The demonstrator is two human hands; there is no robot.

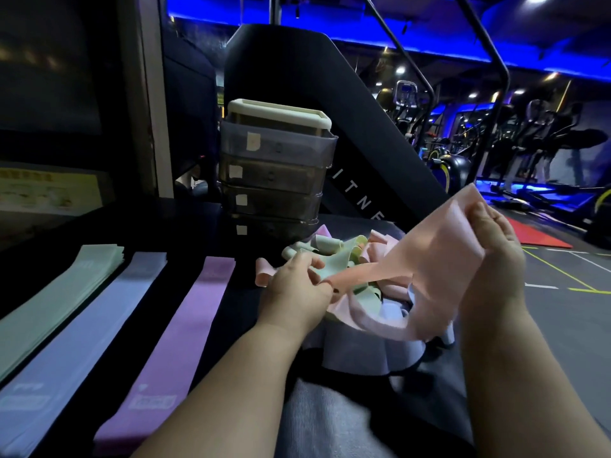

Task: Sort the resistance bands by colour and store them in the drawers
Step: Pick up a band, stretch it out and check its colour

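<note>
A pink resistance band (436, 256) is stretched between my hands above a tangled pile of green, pink and pale bands (344, 256). My left hand (294, 285) pinches its lower end just over the pile. My right hand (496, 256) grips its upper end, raised at the right. Three flat stacks lie on the dark surface at the left: green bands (62, 295), pale blue bands (86, 332) and purple bands (185, 328). A small translucent drawer unit (274, 170) with several drawers, all closed, stands behind the pile.
A black gym machine (330, 104) rises right behind the drawer unit. At the far right are the gym floor with yellow lines (562, 276), a red mat (535, 236) and exercise machines. My grey-clad lap (347, 418) is at the bottom.
</note>
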